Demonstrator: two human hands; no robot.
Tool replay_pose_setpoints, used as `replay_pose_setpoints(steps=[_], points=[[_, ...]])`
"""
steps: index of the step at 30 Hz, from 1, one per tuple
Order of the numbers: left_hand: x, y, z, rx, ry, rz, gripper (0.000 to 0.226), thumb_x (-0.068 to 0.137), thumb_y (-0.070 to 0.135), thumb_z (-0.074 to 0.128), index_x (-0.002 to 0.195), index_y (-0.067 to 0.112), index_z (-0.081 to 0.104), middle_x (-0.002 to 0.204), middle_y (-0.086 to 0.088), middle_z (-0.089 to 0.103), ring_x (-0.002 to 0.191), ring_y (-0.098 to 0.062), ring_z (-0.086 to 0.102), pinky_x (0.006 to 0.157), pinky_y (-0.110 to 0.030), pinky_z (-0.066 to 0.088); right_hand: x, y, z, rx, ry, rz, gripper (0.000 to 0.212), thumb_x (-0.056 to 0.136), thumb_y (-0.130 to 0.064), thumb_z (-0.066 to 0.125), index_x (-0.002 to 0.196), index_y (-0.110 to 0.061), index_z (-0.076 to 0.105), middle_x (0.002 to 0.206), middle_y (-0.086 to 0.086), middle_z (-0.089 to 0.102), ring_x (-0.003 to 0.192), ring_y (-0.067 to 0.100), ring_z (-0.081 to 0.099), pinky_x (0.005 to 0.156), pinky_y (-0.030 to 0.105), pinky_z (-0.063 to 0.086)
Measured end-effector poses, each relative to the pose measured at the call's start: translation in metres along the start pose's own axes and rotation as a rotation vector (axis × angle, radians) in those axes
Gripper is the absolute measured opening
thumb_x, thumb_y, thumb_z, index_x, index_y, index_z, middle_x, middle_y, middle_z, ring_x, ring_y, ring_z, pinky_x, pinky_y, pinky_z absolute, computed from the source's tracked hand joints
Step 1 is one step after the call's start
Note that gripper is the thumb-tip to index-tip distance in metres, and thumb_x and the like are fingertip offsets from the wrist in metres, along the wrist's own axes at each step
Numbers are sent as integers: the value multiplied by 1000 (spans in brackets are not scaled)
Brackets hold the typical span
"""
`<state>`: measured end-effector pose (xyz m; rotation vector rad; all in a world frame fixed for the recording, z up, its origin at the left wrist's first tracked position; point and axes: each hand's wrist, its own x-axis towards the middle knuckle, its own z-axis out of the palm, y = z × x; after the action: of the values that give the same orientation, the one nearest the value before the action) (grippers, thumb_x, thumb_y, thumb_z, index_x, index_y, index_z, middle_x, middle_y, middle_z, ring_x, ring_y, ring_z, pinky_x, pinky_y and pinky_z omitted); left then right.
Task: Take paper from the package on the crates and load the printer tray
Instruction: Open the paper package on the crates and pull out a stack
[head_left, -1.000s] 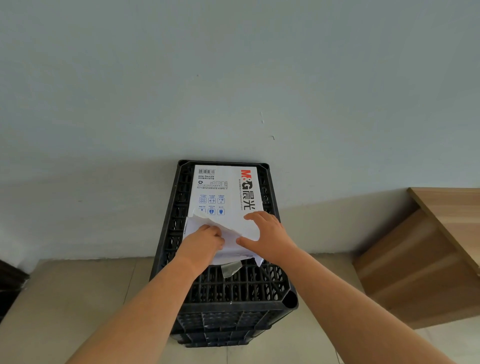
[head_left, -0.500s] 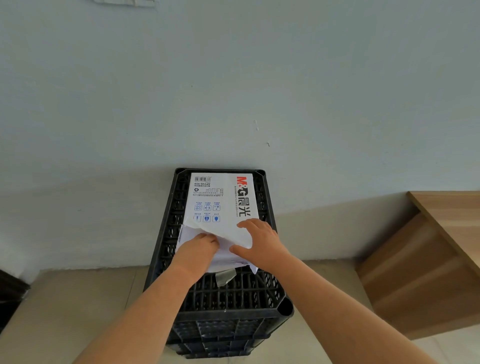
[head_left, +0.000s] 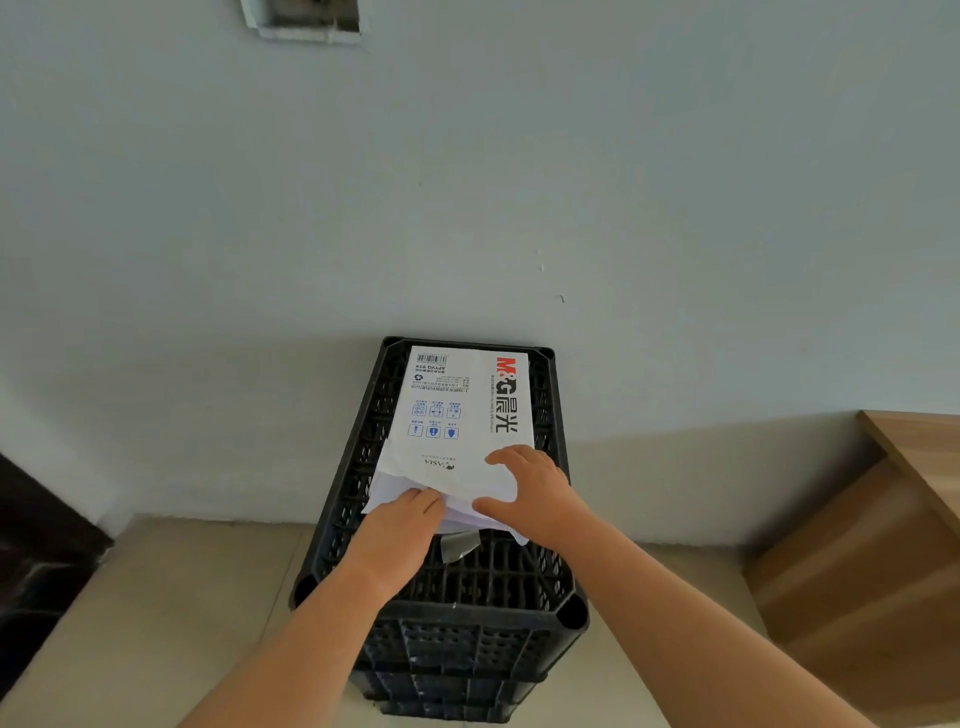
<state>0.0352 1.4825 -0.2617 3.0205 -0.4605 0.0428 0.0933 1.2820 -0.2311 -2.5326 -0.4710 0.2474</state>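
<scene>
A white paper package (head_left: 460, 410) with red and black lettering lies on top of stacked black plastic crates (head_left: 457, 623) against the wall. Its near end is torn open, and white sheets (head_left: 387, 491) stick out there. My left hand (head_left: 402, 530) has its fingers tucked under the wrapper flap on the sheets. My right hand (head_left: 530, 491) presses flat on the wrapper's near right corner. A loose grey strip of tape (head_left: 460, 545) hangs below the opening. The printer is not in view.
A pale wall stands right behind the crates. A wooden desk (head_left: 893, 519) is at the right, close to my right forearm. A dark object (head_left: 36, 545) sits at the left edge. Beige floor tiles (head_left: 156, 623) surround the crates.
My view has tilted up, so the crates sit lower in the frame. My left hand has slid further under the flap, and more of the wrapper's print shows.
</scene>
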Motion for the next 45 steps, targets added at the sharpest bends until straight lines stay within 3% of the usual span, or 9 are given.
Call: replay_pose_setpoints(steps=[4,14,23,29,32,34,37,42,45], points=[[-13,11,-5,30,-21,14,37,94,8,50,130,11,47,129,-6,52,111,-20,53,84,-32,51,-11,3,0,-34,11,5,56,85,-52,59,134,-28,47,145,-7,43,135,17,34,113,42,29],[-44,14,-16,27,-51,91,25,91,1,45,114,9,53,114,-8,53,94,-24,54,65,-35,47,-52,-17,5,-153,14,63,48,91,-52,50,133,-29,49,144,-6,44,134,18,36,112,40,31],[-74,15,-14,-11,2,144,27,93,4,46,117,13,54,115,-3,51,96,-19,53,76,-33,55,-89,-37,23,-78,32,279,53,91,-51,50,138,-27,45,150,0,33,135,23,33,110,40,33],[-91,23,-17,-47,14,121,18,95,5,44,109,14,53,108,-1,50,89,-19,52,70,-33,53,-100,-39,21,334,-52,588,55,93,-48,51,139,-19,43,128,8,52,100,23,61,84,38,53],[-100,29,-18,-64,21,115,19,95,5,44,110,14,52,109,0,50,89,-18,52,69,-30,52,-105,-35,21,577,-17,682,41,96,-28,54,133,-11,51,113,9,59,95,25,63,89,41,56],[-105,32,-19,-89,28,96,18,95,5,45,108,14,54,108,0,51,87,-17,53,69,-30,52,-109,-30,26,774,50,728,35,92,-12,57,127,-3,55,113,17,61,74,19,59,75,36,57],[-112,38,-19,-134,44,54,15,97,9,44,105,14,56,105,0,54,84,-17,54,69,-33,53,-116,-20,32,1018,72,731,39,89,4,56,127,2,53,106,17,58,73,18,59,69,31,56],[-127,51,-30,-188,104,29,21,100,21,41,108,15,60,108,2,58,92,-14,55,84,-35,50,-130,-18,25,1096,64,688,41,88,11,52,129,5,51,109,15,53,74,17,58,59,26,53],[-141,54,-35,-289,212,-47,32,95,40,49,120,22,58,128,7,53,118,-13,48,106,-39,39,-139,-20,24,1100,64,658,41,88,11,52,129,4,51,116,20,54,75,16,56,62,27,51]])
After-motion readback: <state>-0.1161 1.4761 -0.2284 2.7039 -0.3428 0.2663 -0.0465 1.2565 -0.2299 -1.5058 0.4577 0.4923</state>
